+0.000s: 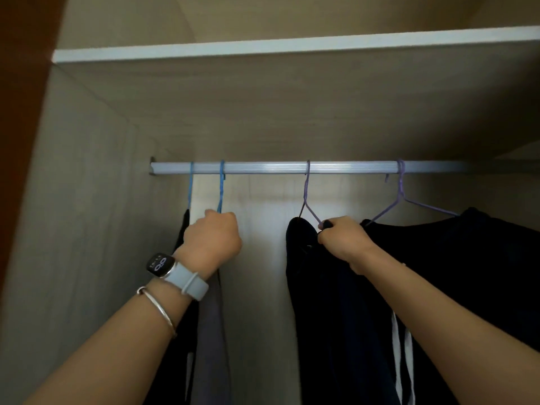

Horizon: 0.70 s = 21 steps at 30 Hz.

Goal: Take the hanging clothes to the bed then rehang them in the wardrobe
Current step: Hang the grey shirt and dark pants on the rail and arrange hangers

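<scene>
1. the left hand (211, 238) is closed in a fist round the lower stem of a blue hanger (221, 188), below the rail (263, 167); a grey garment (209, 331) hangs down past the wrist.
2. the right hand (343, 239) pinches the sloping arm of a purple hanger (306, 188) between thumb and fingers, right at the shoulder of a dark garment (321, 317).
3. both hooks sit over the rail, so these clothes are in the wardrobe and not yet lifted off.
4. the relation that counts: each hook lies almost straight above its own hand, and the rail's long axis runs left to right across the person's reach (so the likely move is up to clear the rail, then back toward the body).
5. each hand is nearest its own hanger; a second blue hanger (190, 185) hangs left of the left hand and a second purple hanger (401, 188) hangs right of the right hand, neither one touched.
</scene>
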Tool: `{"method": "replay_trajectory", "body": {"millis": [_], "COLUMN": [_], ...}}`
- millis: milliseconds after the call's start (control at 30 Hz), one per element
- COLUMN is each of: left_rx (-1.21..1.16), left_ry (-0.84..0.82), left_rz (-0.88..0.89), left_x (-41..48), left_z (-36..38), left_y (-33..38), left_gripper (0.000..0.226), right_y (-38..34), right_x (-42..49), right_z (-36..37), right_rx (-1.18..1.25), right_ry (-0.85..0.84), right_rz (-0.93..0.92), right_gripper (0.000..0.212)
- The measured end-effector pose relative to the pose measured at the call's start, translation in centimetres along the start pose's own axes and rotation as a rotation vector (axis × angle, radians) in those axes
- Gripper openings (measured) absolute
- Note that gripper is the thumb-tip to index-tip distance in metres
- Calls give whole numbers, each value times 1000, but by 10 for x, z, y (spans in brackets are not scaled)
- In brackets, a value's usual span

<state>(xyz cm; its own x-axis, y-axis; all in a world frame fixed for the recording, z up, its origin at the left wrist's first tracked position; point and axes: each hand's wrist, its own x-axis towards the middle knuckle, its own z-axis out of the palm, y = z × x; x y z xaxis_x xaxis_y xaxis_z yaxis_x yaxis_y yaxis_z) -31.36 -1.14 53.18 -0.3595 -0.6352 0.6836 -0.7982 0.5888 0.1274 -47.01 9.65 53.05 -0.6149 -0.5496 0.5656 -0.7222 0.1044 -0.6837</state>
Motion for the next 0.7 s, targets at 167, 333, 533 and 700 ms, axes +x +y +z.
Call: {"method": "replay_trajectory", "body": {"millis": [167,333,533,700], "left_rx": [-2,22,-126,-651], "left_ry": [-53,-34,50,-119], "left_rz": [19,66,209,254], "left_x": [7,5,-6,-21], "left_z": [4,3,-3,-4], "left_y": [-42,-52,-12,41], "left_gripper": [46,53,31,70], "right_y": [-32,-48,-40,-1], "right_x": [2,-2,-12,-5], "right_z": [27,35,16,-32], "right_rx": [-86,-42,124,-311], "right_ry": [-65,-184,-373,5], "right_rz": [-18,9,-1,-132], "right_gripper": [35,28,44,45]}}
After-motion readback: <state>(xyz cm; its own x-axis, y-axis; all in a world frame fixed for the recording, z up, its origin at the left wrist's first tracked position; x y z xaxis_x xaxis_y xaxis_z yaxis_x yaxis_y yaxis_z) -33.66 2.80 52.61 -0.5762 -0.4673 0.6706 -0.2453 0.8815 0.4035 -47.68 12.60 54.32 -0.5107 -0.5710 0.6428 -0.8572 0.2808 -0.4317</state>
